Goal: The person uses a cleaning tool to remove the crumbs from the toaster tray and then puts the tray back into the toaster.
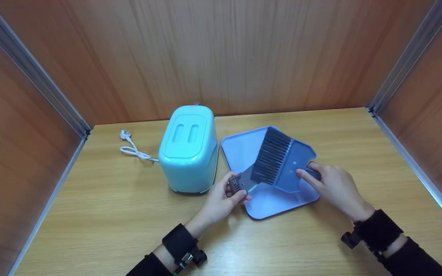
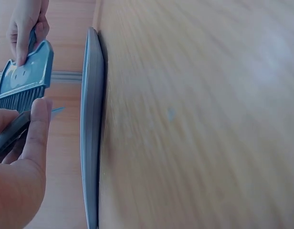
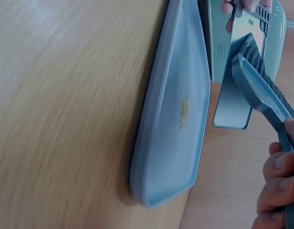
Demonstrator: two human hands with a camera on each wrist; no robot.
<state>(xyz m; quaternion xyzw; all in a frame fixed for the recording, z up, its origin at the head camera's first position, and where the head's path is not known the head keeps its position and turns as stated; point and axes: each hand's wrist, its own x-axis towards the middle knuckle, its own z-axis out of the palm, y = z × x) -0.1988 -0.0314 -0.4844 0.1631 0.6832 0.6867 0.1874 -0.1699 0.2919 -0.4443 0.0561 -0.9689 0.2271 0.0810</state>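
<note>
Brush [image 1: 294, 165] in right grip [image 1: 338, 188], bristles [image 1: 271, 155] toward left grip [image 1: 220, 201].

Wood-grain walls [image 1: 213, 57] with metal corner strips [image 1: 37, 71], pale wooden tabletop [image 1: 109, 214].

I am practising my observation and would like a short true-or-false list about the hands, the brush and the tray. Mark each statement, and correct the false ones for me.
1. The right hand holds the brush by its handle. True.
2. The left hand grips a flat pan that has slots at its held end. True.
3. The right hand also grips the flat pan. False: only the left hand grips it.
4. Some yellowish bits lie in the blue tray. True.
5. The blue tray stands upright on its edge. False: it lies flat on the wooden table.
</note>
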